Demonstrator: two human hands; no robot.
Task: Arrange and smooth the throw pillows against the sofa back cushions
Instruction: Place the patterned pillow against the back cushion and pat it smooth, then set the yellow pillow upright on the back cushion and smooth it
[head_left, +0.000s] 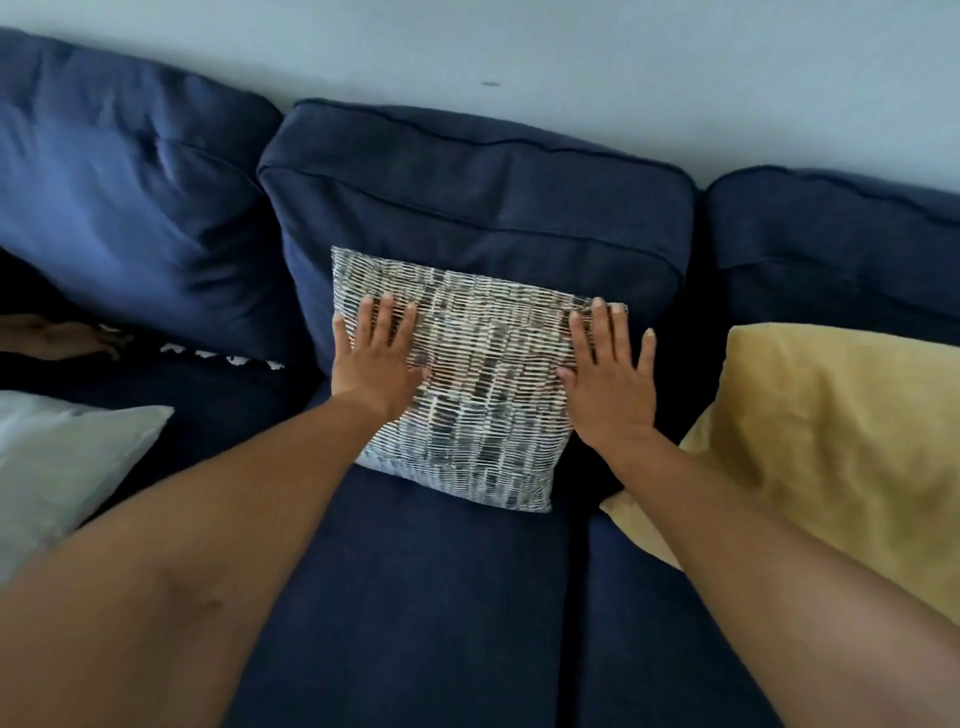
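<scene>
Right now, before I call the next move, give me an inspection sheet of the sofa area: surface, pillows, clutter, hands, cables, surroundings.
Surface: dark blue sofa seat, bare in front of the middle cushion.
Job's things: patterned pillow leans upright against the middle back cushion; yellow pillow lies to the right; white pillow sits at the left edge.
Clutter: a brown shape at far left, too dark to identify.
Hands: left hand and right hand lie flat, fingers spread, on the patterned pillow's face.
Cables: nothing seen.
Surroundings: pale wall behind the sofa, with a small dark mark.
</scene>
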